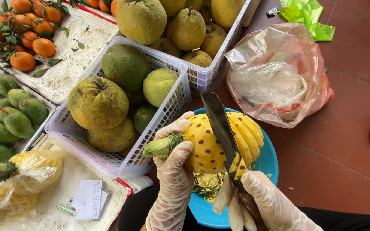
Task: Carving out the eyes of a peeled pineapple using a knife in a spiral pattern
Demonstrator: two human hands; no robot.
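A peeled yellow pineapple (208,145) with brown eyes lies sideways over a blue basin (266,160). My left hand (174,171), in a thin clear glove, grips it at the green crown end. My right hand (262,205), also gloved, holds a dark-bladed knife (220,128) whose blade lies across the fruit's upper side, cutting a groove. Part of the pineapple's far side shows spiral grooves. Yellow trimmings (208,185) lie in the basin below.
White plastic baskets hold large green-yellow pomelos (97,102), with a second basket (213,72) behind. Mangoes (5,119) and leafy oranges (26,38) sit at left. A bagged peeled pineapple (26,171) lies at lower left. A crumpled plastic bag (275,77) rests on red floor tiles.
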